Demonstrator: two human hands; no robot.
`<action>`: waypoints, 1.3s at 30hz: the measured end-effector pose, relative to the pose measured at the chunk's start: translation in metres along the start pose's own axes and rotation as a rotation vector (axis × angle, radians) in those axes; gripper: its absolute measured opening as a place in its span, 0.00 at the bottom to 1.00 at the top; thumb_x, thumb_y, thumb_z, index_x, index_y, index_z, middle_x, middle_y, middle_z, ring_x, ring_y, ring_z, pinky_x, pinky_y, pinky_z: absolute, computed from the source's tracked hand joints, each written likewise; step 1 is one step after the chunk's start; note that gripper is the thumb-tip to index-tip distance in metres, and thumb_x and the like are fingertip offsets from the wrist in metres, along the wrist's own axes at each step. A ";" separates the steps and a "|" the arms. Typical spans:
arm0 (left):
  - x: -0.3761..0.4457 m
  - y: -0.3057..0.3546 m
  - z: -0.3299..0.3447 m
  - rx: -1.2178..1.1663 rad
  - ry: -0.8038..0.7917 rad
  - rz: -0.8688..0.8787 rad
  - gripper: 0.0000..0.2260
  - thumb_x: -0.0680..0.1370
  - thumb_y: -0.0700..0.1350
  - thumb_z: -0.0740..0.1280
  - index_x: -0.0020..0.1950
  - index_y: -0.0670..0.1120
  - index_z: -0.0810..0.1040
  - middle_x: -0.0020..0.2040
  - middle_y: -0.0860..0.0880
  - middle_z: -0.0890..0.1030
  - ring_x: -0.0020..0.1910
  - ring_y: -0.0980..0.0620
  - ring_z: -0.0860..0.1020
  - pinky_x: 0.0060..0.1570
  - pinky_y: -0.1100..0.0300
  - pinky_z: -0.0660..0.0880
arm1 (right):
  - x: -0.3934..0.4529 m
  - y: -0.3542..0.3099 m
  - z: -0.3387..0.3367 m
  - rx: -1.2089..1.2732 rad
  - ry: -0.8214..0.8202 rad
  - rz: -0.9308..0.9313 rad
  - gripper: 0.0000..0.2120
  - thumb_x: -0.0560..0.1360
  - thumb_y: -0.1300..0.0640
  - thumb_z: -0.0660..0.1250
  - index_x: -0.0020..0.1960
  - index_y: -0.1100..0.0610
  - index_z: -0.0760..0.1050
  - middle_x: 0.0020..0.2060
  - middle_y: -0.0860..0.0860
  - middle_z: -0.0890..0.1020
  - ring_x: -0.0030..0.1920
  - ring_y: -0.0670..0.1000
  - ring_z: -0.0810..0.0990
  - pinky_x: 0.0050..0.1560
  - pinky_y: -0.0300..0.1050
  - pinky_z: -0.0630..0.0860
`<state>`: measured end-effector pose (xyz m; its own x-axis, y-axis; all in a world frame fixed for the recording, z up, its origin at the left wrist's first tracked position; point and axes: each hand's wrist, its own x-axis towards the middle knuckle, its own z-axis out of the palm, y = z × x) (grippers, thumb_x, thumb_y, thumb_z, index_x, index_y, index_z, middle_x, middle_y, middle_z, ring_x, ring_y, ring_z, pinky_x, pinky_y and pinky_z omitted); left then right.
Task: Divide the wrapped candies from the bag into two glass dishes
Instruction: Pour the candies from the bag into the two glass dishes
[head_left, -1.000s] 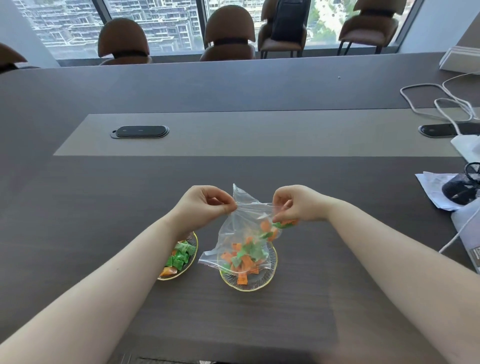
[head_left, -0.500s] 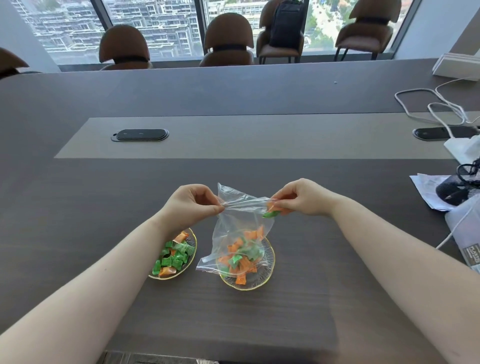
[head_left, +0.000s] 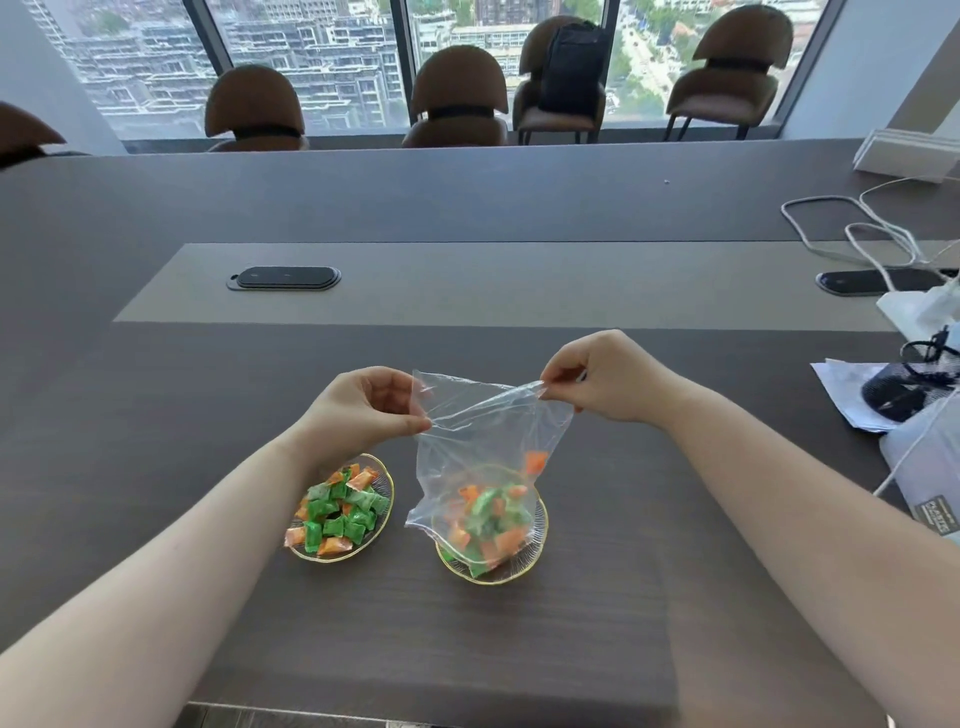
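Observation:
A clear plastic bag (head_left: 483, 441) hangs over the right glass dish (head_left: 540, 540), its lower end among green and orange wrapped candies (head_left: 488, 525). My left hand (head_left: 363, 410) pinches the bag's upper left edge. My right hand (head_left: 608, 379) pinches its upper right corner, held higher. One orange candy (head_left: 536, 461) shows through the bag near its right side. The left glass dish (head_left: 387, 480) holds a heap of green and orange candies (head_left: 337, 514), partly behind my left forearm.
The dark table (head_left: 519, 649) has a grey centre strip with two black socket covers (head_left: 283, 278). White cables (head_left: 852, 234), papers (head_left: 841, 384) and a black object lie at the right. Brown chairs (head_left: 460, 98) stand beyond the far edge.
Both hands have lifted the bag higher and pulled its top wider. The right hand rose and moved right. More candies now lie low, in or over the right dish.

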<state>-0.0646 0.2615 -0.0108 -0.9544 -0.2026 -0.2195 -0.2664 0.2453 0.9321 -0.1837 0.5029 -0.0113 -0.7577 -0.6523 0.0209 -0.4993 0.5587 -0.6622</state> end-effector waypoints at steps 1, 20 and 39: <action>-0.001 0.000 -0.001 0.007 0.000 0.001 0.12 0.67 0.31 0.73 0.48 0.40 0.80 0.38 0.48 0.82 0.36 0.58 0.81 0.44 0.67 0.80 | 0.000 -0.002 -0.001 0.000 0.004 -0.009 0.03 0.70 0.59 0.73 0.42 0.59 0.82 0.36 0.52 0.82 0.29 0.36 0.76 0.36 0.27 0.72; -0.004 0.007 -0.012 -0.067 0.014 0.074 0.09 0.67 0.31 0.72 0.45 0.41 0.82 0.38 0.51 0.85 0.38 0.59 0.82 0.41 0.71 0.77 | -0.001 -0.032 -0.009 0.032 0.050 -0.090 0.04 0.70 0.60 0.72 0.44 0.60 0.83 0.38 0.52 0.85 0.39 0.44 0.80 0.44 0.35 0.76; -0.001 0.006 -0.115 -0.191 0.358 0.100 0.05 0.67 0.39 0.75 0.36 0.48 0.81 0.39 0.51 0.83 0.39 0.57 0.79 0.47 0.64 0.72 | 0.083 -0.104 0.029 0.090 0.134 -0.186 0.05 0.71 0.65 0.69 0.45 0.61 0.83 0.33 0.41 0.79 0.34 0.31 0.76 0.39 0.21 0.68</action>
<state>-0.0500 0.1536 0.0280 -0.8579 -0.5120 -0.0421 -0.1126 0.1074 0.9878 -0.1825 0.3753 0.0376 -0.7082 -0.6626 0.2438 -0.6004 0.3835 -0.7017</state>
